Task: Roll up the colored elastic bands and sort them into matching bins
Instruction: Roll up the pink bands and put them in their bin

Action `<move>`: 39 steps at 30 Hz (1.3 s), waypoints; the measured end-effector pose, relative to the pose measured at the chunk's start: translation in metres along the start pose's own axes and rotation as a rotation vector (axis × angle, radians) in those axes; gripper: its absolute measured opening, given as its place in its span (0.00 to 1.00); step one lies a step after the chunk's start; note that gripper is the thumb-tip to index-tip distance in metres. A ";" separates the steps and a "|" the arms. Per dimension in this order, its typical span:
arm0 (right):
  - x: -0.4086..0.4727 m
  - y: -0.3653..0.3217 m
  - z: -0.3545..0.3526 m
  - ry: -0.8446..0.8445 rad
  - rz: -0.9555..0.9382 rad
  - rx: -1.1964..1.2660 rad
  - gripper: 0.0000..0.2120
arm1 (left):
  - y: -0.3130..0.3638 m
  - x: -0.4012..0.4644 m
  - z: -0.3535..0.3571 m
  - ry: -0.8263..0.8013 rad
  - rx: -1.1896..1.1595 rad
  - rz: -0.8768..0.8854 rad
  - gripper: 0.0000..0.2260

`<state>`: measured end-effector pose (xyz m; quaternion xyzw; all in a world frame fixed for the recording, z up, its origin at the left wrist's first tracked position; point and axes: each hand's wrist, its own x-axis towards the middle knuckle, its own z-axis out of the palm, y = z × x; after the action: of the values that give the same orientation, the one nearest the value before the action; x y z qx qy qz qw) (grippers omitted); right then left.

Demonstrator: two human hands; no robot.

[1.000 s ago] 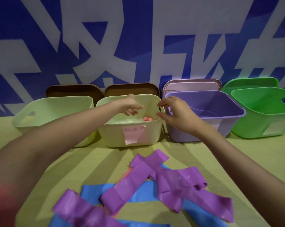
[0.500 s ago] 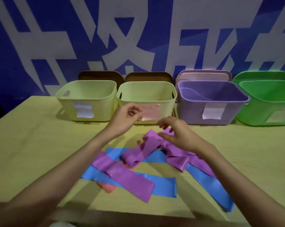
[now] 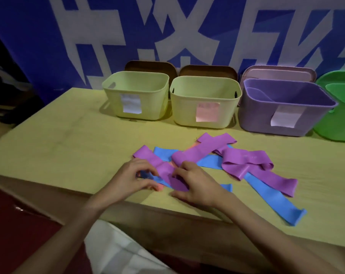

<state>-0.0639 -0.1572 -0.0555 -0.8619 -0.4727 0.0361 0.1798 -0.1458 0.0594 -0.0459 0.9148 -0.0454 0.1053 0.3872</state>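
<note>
Several flat elastic bands lie tangled on the yellow table (image 3: 68, 147): purple bands (image 3: 246, 159), blue bands (image 3: 270, 196) and a pink band (image 3: 160, 188) peeking out from under them. My left hand (image 3: 133, 177) curls over the near end of a blue band (image 3: 144, 175) and pinches it beside the nearest purple band (image 3: 163, 171). My right hand (image 3: 195, 184) grips that purple band, fingers on top and thumb on the table. Behind stand a pale bin with a white label (image 3: 136, 89), a pale bin with a pink label (image 3: 205, 93), a purple bin (image 3: 254, 115) and a green bin (image 3: 337, 119).
Two brown lids (image 3: 150, 66) and a pink lid (image 3: 278, 72) lean against the blue-and-white wall behind the bins. The table's front edge runs just under my wrists. A white cloth (image 3: 116, 254) lies below it.
Both hands have come back from the pink-labelled bin and dropped onto the near bands at the table's front. The camera has tipped down and pulled back.
</note>
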 end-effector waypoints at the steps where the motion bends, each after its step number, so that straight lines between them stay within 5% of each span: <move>1: 0.000 -0.002 0.003 0.018 0.006 -0.029 0.22 | -0.004 -0.003 0.000 -0.006 0.024 0.015 0.11; 9: 0.015 -0.013 -0.003 0.060 0.048 -0.103 0.04 | -0.011 -0.009 0.007 0.037 0.111 0.083 0.06; 13: 0.027 -0.004 -0.023 0.123 0.171 0.091 0.05 | 0.006 0.010 -0.005 0.113 -0.122 -0.046 0.05; 20: 0.047 0.023 -0.070 0.340 0.359 0.337 0.06 | 0.043 0.076 -0.026 0.253 -0.217 0.025 0.08; 32: 0.053 0.035 -0.084 0.571 0.147 0.524 0.15 | 0.106 0.153 -0.036 0.313 -0.348 0.145 0.04; 36: 0.046 0.043 -0.095 0.631 0.154 0.577 0.05 | 0.107 0.162 -0.029 0.424 -0.499 0.020 0.09; 39: 0.036 0.053 -0.099 0.634 0.242 0.661 0.09 | 0.100 0.164 -0.020 0.499 -0.696 -0.133 0.08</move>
<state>0.0221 -0.1806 0.0226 -0.7760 -0.2538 -0.0595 0.5744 -0.0054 0.0043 0.0747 0.6773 0.0758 0.2766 0.6775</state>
